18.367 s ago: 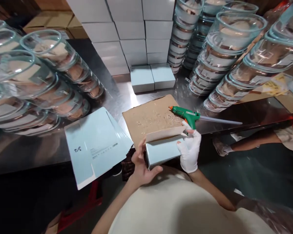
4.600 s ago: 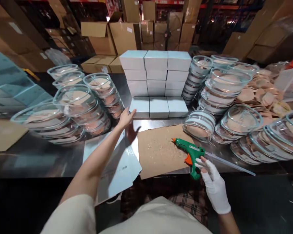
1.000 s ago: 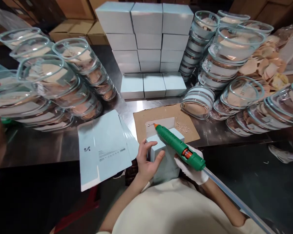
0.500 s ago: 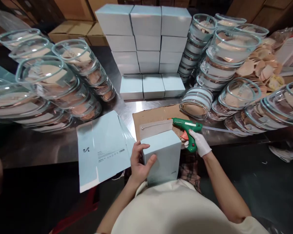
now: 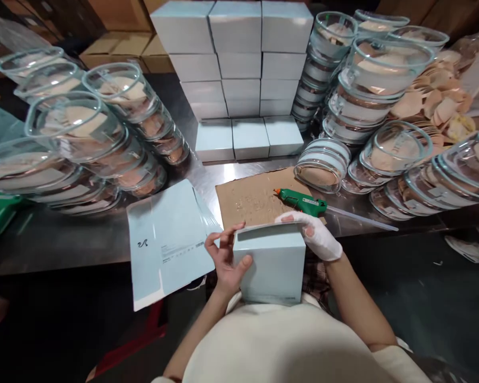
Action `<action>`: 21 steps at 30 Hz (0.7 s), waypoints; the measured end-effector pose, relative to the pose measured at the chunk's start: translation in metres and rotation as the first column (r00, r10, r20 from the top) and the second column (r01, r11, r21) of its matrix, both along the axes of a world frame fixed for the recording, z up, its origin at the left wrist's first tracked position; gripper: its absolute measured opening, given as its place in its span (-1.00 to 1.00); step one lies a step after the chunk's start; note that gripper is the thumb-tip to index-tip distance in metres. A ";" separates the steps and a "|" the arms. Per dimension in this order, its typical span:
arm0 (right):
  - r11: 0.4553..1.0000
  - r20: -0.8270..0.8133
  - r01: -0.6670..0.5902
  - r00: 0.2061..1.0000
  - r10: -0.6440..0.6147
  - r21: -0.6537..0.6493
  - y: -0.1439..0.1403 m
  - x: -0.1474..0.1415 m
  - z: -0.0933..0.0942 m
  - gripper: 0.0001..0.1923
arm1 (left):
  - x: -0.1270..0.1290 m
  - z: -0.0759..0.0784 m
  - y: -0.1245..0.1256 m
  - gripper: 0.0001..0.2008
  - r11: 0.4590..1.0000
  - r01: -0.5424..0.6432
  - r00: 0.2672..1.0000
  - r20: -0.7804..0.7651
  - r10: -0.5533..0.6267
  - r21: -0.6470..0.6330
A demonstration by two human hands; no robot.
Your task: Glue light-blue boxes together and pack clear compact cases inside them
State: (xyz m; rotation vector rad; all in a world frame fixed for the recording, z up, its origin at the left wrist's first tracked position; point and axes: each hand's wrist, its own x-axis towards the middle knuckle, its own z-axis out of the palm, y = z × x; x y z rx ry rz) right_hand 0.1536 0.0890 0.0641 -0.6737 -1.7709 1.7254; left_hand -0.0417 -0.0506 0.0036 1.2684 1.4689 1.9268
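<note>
A light-blue cardboard box [image 5: 269, 274] stands against my front at the table's edge, its top flap [image 5: 269, 230] partly raised. My left hand [image 5: 229, 260] grips the box's left side, thumb on the near face and fingers over the top edge. On the far right side, my right hand [image 5: 313, 234], in a white glove with bare fingertips, holds the flap and box corner. Just beyond it a green glue gun [image 5: 303, 202] lies on a brown cardboard sheet [image 5: 247, 197], orange nozzle pointing left and a clear glue stick out of its back.
Flat light-blue box blanks [image 5: 167, 239] lie to the left. Finished-looking light-blue boxes [image 5: 239, 80] are stacked at the back. Glass dishes stand in piles at left [image 5: 80, 127] and right [image 5: 383, 80]. Another green glue gun [image 5: 2, 210] shows at the left edge.
My right hand has let go of the glue gun, now lying on the cardboard, and moved to the box flap. The flap has folded down toward me. The second glue gun has come into view.
</note>
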 end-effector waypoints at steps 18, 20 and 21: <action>0.985 0.256 0.053 0.962 -0.095 0.167 -0.040 0.044 -0.016 -0.23 | -0.040 0.011 0.000 -0.69 0.859 -0.483 0.860 0.275 0.429 0.171; 0.989 0.332 0.076 0.936 -0.116 0.131 -0.052 0.043 -0.016 -0.31 | -0.040 0.006 0.000 -0.62 0.864 -0.485 0.849 0.308 0.429 0.134; 0.971 0.329 0.165 0.919 -0.215 0.171 -0.056 0.040 -0.014 -0.38 | -0.039 0.004 0.000 -0.62 0.892 -0.442 0.870 0.286 0.401 0.094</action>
